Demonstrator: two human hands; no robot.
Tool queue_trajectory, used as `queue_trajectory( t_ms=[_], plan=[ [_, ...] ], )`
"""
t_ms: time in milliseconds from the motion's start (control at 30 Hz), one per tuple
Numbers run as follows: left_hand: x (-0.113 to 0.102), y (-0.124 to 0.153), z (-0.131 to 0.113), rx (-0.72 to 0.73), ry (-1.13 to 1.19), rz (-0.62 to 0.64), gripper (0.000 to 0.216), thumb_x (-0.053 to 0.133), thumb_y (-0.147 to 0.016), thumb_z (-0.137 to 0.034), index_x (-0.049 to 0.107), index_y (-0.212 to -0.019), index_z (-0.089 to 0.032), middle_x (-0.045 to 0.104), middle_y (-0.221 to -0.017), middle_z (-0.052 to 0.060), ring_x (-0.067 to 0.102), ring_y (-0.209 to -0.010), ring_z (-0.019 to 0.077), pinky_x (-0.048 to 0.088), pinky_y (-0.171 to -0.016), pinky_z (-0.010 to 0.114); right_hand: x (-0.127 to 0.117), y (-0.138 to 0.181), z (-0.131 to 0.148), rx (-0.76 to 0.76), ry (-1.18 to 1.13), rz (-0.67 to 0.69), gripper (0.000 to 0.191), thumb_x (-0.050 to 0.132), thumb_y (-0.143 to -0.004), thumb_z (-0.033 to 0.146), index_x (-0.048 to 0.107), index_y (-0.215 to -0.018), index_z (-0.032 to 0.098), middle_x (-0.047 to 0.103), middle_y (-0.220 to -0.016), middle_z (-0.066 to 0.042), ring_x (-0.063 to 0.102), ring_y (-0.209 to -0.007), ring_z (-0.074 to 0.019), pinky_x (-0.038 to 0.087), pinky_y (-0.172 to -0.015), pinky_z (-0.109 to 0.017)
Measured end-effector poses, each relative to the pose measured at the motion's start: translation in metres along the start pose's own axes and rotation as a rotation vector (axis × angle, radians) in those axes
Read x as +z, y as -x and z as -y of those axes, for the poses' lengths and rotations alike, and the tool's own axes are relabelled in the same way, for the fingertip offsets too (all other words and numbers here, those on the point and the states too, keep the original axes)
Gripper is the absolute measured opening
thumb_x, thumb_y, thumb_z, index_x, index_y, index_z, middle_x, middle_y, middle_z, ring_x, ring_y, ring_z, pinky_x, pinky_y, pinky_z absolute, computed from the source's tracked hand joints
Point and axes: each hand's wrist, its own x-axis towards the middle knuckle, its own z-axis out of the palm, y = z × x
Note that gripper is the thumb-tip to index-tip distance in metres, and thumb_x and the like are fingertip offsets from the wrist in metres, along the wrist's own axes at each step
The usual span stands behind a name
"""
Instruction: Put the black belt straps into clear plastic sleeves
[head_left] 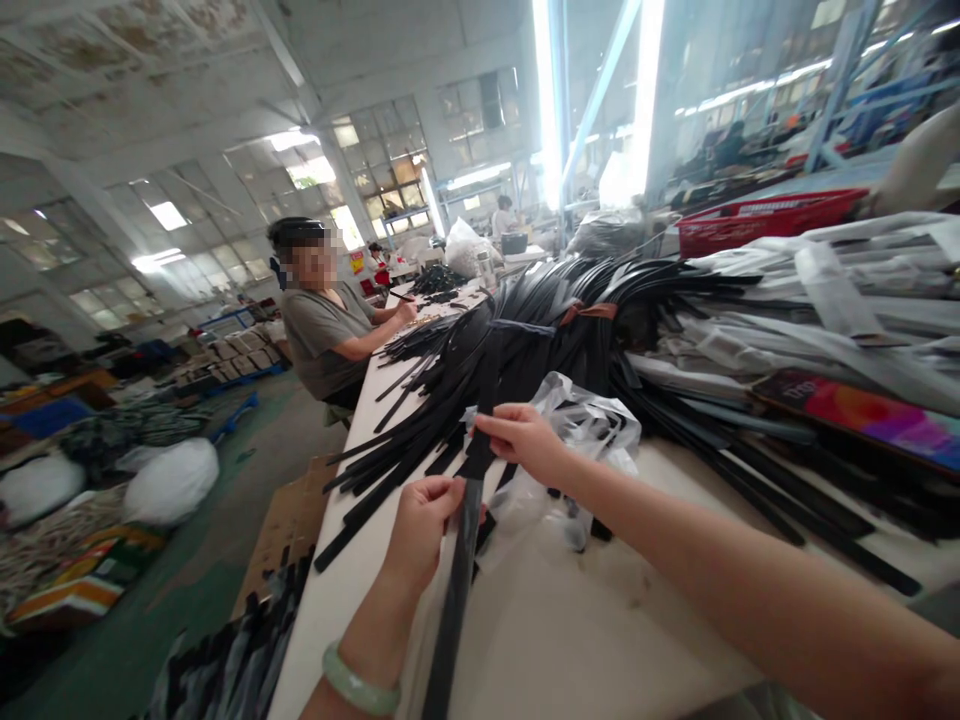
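A long flat black strip (455,610) runs up from the lower edge of the view between my hands. My left hand (420,525), with a pale green bangle on its wrist, pinches the strip at its left edge. Slightly farther up, my right hand (525,440) pinches the same strip between thumb and fingers. Just beyond lies a big heap of black strips (450,385), tied in bundles with a grey band and a brown band (589,312). Beside my right hand rests a crumpled clear plastic bag (611,425), partly hidden by my forearm.
The pale table (600,640) stretches away ahead. White-wrapped strips (855,290), a red basket (765,222) and a colourful box (870,410) are at the right. A co-worker (319,330) sits at the table's left side. More strips (225,650) stand on the floor at lower left.
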Motion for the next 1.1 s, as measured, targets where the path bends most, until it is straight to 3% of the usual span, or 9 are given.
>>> queue_trajectory(
  t_ms=[133,300,367,600,767,833,900,1000,1100],
  plan=[
    [-0.005,-0.003,-0.003,0.015,0.024,-0.061,0.034,0.078,-0.062,-0.041,0.067,-0.066,-0.009,0.065,-0.054,0.007,0.06,-0.049,0.0153,0.047,-0.049,0.023,0.012,0.007,-0.011,0.074,0.191,0.196,0.036,0.07,-0.069,0.046,0.059,-0.059,0.012,0.053,-0.045,0.001,0.035,-0.035,-0.0041,0.019,-0.033,-0.017],
    [-0.007,-0.004,0.001,-0.062,-0.07,0.026,0.038,0.077,-0.06,-0.045,0.067,-0.065,-0.01,0.062,-0.051,0.005,0.058,-0.046,0.0166,0.043,-0.045,0.025,0.003,-0.004,-0.011,0.046,-0.083,-0.06,0.039,0.071,-0.066,0.051,0.056,-0.067,0.015,0.041,-0.04,0.008,0.028,-0.031,-0.0026,0.012,-0.031,-0.016],
    [-0.005,-0.005,0.003,-0.035,-0.098,0.014,0.038,0.077,-0.06,-0.047,0.066,-0.062,-0.01,0.061,-0.05,0.004,0.055,-0.044,0.0147,0.041,-0.044,0.024,-0.002,-0.007,-0.012,0.048,-0.072,-0.055,0.037,0.073,-0.065,0.046,0.054,-0.065,0.015,0.042,-0.04,0.008,0.03,-0.032,-0.0025,0.014,-0.031,-0.015],
    [-0.01,-0.009,0.006,0.132,-0.185,-0.077,0.044,0.073,-0.064,-0.053,0.064,-0.062,-0.01,0.058,-0.053,0.002,0.05,-0.05,0.0106,0.035,-0.048,0.021,0.014,0.009,-0.02,0.064,0.302,0.241,0.036,0.065,-0.072,0.049,0.053,-0.066,0.015,0.061,-0.052,0.0,0.057,-0.042,-0.0107,0.046,-0.039,-0.018],
    [-0.021,0.001,-0.007,-0.207,-0.129,0.227,0.063,0.049,-0.074,-0.071,0.061,-0.085,-0.011,0.066,-0.07,0.01,0.061,-0.059,0.0179,0.045,-0.055,0.027,0.013,0.007,-0.023,0.005,0.319,0.14,0.045,0.06,-0.072,0.061,0.051,-0.065,0.017,0.061,-0.05,0.0,0.059,-0.042,-0.013,0.049,-0.041,-0.022],
    [-0.021,0.011,-0.013,-0.362,-0.121,0.419,0.059,0.051,-0.076,-0.068,0.055,-0.095,-0.013,0.067,-0.073,0.012,0.065,-0.063,0.0224,0.049,-0.055,0.031,0.01,0.004,-0.02,-0.007,0.323,0.095,0.047,0.061,-0.07,0.063,0.051,-0.066,0.018,0.061,-0.049,0.0,0.059,-0.042,-0.0138,0.049,-0.042,-0.023],
    [-0.02,0.027,-0.017,-0.396,-0.093,0.465,0.049,0.059,-0.075,-0.059,0.05,-0.096,-0.016,0.063,-0.063,0.006,0.061,-0.052,0.0181,0.046,-0.048,0.026,0.009,0.005,-0.015,-0.008,0.322,0.077,0.049,0.062,-0.068,0.065,0.051,-0.066,0.017,0.061,-0.049,0.0,0.059,-0.042,-0.0142,0.05,-0.043,-0.024],
    [-0.028,0.068,-0.02,-0.349,0.037,0.288,0.038,0.061,-0.078,-0.052,0.048,-0.088,-0.018,0.043,-0.05,-0.008,0.032,-0.033,0.003,0.027,-0.036,0.014,0.015,0.014,-0.012,0.003,0.296,0.202,0.049,0.063,-0.069,0.064,0.058,-0.073,0.015,0.065,-0.06,-0.003,0.063,-0.052,-0.0155,0.053,-0.051,-0.026],
    [-0.064,0.143,-0.03,-0.324,0.138,0.034,0.036,0.06,-0.079,-0.052,0.046,-0.083,-0.019,0.033,-0.05,-0.01,0.016,-0.035,0.0002,0.014,-0.034,0.012,0.022,0.028,-0.02,0.05,0.318,0.411,0.053,0.064,-0.072,0.06,0.062,-0.097,0.014,0.068,-0.077,-0.007,0.066,-0.064,-0.0174,0.055,-0.059,-0.029]
  ],
)
